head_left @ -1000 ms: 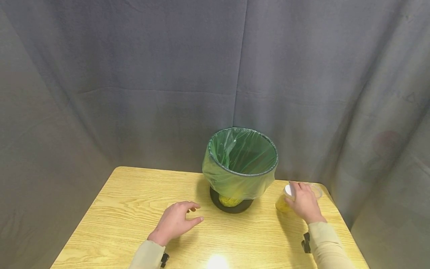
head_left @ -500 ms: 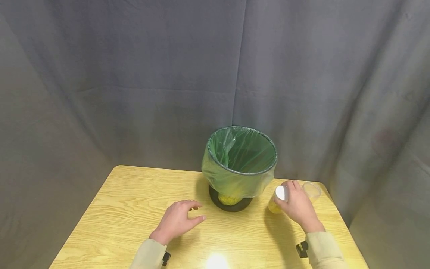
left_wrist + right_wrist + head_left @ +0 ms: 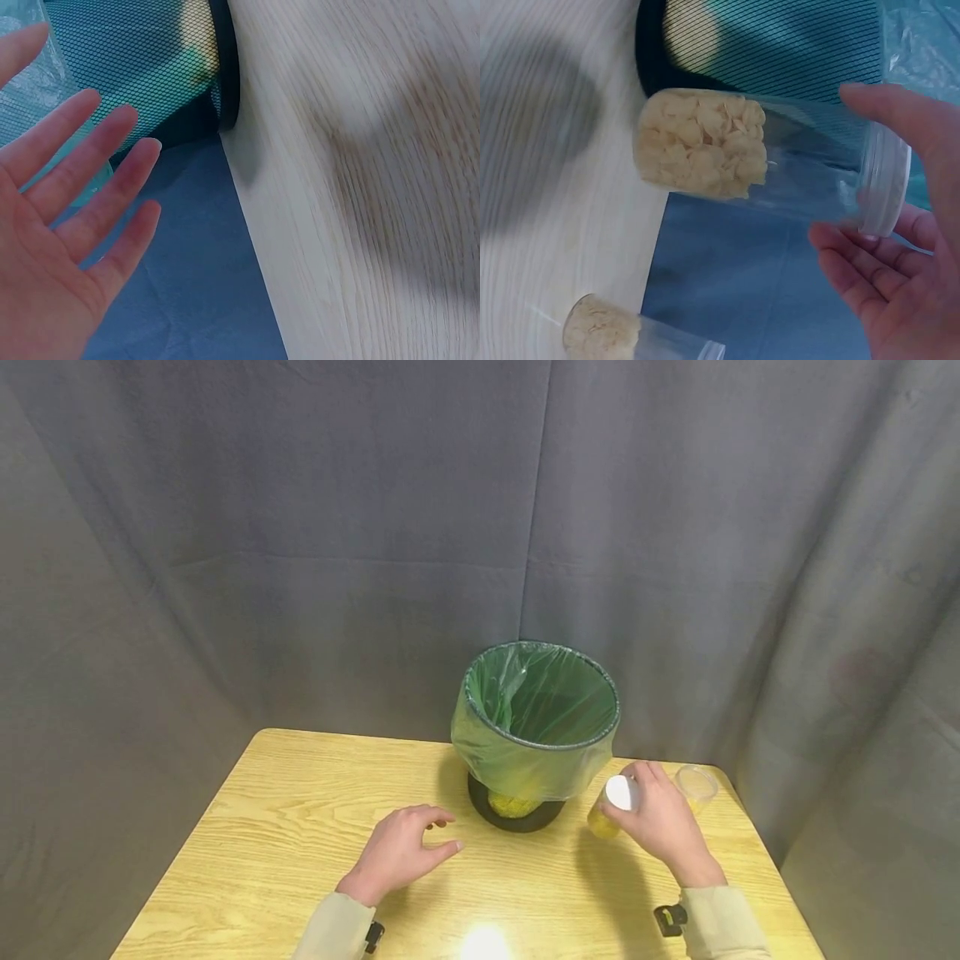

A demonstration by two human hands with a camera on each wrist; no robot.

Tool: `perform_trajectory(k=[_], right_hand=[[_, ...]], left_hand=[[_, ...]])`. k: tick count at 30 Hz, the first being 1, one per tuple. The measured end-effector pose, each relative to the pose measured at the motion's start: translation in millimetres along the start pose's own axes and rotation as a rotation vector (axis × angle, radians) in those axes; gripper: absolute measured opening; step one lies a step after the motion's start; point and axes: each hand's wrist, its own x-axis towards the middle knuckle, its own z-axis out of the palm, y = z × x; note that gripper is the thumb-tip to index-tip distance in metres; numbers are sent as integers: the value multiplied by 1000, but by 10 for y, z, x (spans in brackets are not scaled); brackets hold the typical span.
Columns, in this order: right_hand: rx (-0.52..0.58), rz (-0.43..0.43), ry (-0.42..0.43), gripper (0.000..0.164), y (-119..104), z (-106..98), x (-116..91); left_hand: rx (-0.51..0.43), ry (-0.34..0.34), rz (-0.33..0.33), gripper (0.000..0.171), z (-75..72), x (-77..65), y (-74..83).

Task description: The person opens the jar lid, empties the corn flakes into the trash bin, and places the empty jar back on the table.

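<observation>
White lid [image 3: 892, 180] tops a clear jar [image 3: 780, 154] of pale flakes [image 3: 701, 142].

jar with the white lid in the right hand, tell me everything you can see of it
The jar is a clear cylinder, glass or plastic, topped by a flat white lid. Pale yellowish flakes fill roughly its lower half. The right hand grips it near the top, thumb one side, fingers the other. It is held lid up, roughly upright, right of the lined bin, and seems clear of the table.

White glare [image 3: 486, 943] burns into the near tabletop [image 3: 300, 810]; both wrist views look dimmer, bluish.
</observation>
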Motion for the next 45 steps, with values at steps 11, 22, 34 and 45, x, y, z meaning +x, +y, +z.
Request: perform_trajectory(k=[11, 22, 34, 45], right_hand=[[23, -10, -5, 47, -216, -20, -15], [34, -49, 44, 46, -464, -54, -14], [48, -87, 94, 46, -746, -7, -45], [144, -140, 62, 45, -1028, 167, -91]], left_hand=[[-1, 32, 43, 34, 67, -7, 68], [-3, 36, 74, 40, 56, 25, 115], [-20, 25, 87, 41, 68, 9, 212], [-71, -8, 138, 52, 100, 27, 370]])
